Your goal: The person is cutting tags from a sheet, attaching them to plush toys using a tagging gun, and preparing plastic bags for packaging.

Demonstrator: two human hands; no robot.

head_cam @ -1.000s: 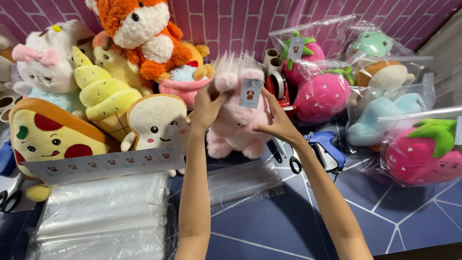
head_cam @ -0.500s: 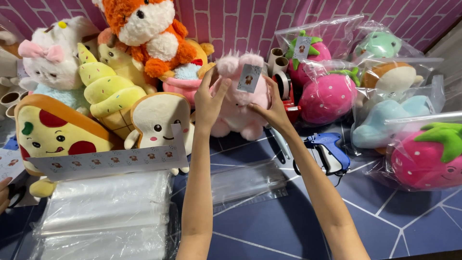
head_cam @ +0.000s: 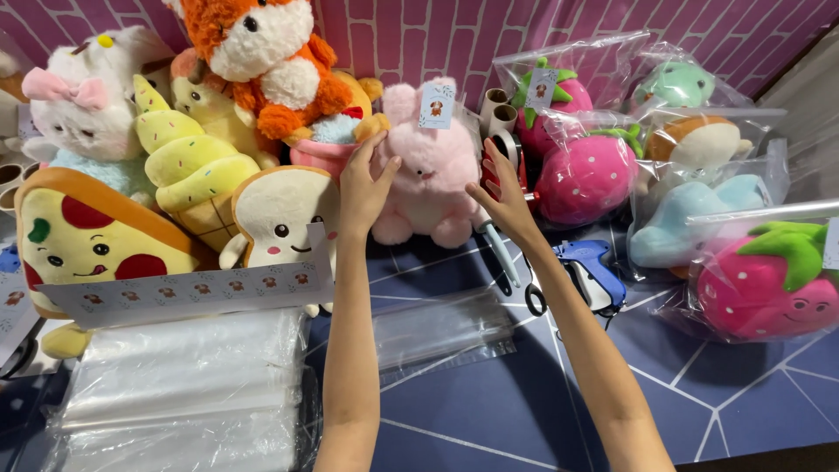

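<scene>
A pink plush bunny (head_cam: 430, 166) with a small paper tag on its ear sits upright on the dark blue table (head_cam: 489, 411), among other soft toys near the pink brick wall. My left hand (head_cam: 365, 185) grips its left side, thumb on the front. To the bunny's right, my right hand (head_cam: 504, 194) has its fingers spread, and only the thumb touches the plush.
Left: toast plush (head_cam: 278, 214), pizza plush (head_cam: 83, 240), ice-cream plush (head_cam: 188, 170), fox plush (head_cam: 258, 52). Right: bagged strawberry plushes (head_cam: 590, 175) (head_cam: 769, 284). Also a blue tagging gun (head_cam: 590, 271), scissors (head_cam: 511, 267), a strip of tags (head_cam: 183, 293), a stack of clear bags (head_cam: 175, 393) and a loose bag (head_cam: 441, 328).
The bunny went from being held up in both hands to sitting farther back among the toys. My right hand has loosened and opened beside it.
</scene>
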